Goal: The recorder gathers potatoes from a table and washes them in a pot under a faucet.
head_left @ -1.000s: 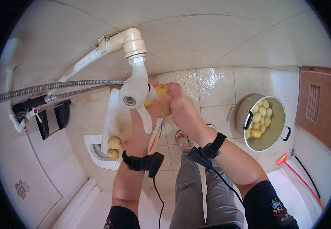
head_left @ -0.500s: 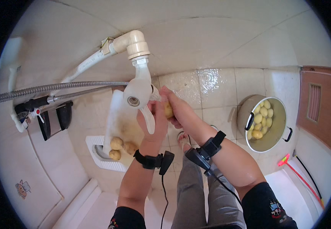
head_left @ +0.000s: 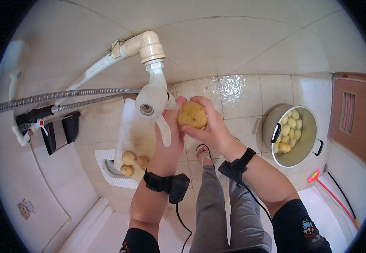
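A yellow-brown potato [head_left: 192, 115] is gripped beside the white tap [head_left: 149, 105]. My right hand [head_left: 212, 126] wraps round its right side, thumb across the lower front and fingers over the top. Pressed against its left side is my left hand [head_left: 174, 135], partly hidden behind the tap's lever; fingertips show at the top. Below and left, three more unwashed-looking potatoes [head_left: 129, 157] lie on a stained white board-like surface [head_left: 126, 126]. On the right, a large metal pot [head_left: 305, 157] with black handles holds several pale yellow potatoes [head_left: 291, 123] in water.
A white pipe [head_left: 96, 69] and ribbed metal hoses [head_left: 65, 96] run along the wall on the left. Under the board shows a white squat toilet [head_left: 126, 182]. Wet floor tiles [head_left: 237, 101] lie ahead. A red-handled tool [head_left: 334, 196] leans at the right.
The potato has been turned and brought out to the right of the tap, so more of it shows. My right hand has rotated round it; both wrists have shifted slightly.
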A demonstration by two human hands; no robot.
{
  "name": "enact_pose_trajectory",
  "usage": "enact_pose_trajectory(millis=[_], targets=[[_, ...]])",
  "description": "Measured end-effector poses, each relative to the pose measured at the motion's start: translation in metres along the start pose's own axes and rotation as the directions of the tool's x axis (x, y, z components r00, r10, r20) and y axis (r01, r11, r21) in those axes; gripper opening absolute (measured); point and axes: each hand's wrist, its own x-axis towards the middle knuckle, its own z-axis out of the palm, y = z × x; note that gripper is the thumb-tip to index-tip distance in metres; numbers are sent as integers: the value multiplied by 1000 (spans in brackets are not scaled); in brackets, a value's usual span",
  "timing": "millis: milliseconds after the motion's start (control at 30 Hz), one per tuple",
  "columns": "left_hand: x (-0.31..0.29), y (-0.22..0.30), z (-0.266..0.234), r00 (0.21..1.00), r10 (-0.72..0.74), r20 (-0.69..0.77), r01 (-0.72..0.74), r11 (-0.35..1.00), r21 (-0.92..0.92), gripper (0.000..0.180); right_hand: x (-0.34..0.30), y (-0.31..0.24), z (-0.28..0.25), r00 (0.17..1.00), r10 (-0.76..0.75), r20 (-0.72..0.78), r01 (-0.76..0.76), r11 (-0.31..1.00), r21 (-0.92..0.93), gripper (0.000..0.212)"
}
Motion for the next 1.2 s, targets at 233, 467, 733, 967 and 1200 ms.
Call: enact_pose_trajectory(millis=[233,467,733,967,1200], targets=[[-5,-4,-3,971,237,9,-234,948,215,20,3,-7,22,947,317,-57,-271,879,391,46],[2,-15,-26,919,394,1,-338,787,515,20,25,-15,27,647,756,99,-727,573,378,46],[10,-23,-24,928,357,-109,-323,915,243,23,13,1,45,926,351,-141,-287,895,341,40],[-3,-8,-17,930,364,-50,-297,824,483,24,23,-16,31,744,663,79,-649,689,323,42],[7,-18,-27,906,412,-94,-325,822,467,24,19,-21,28,681,706,192,-703,559,439,51]])
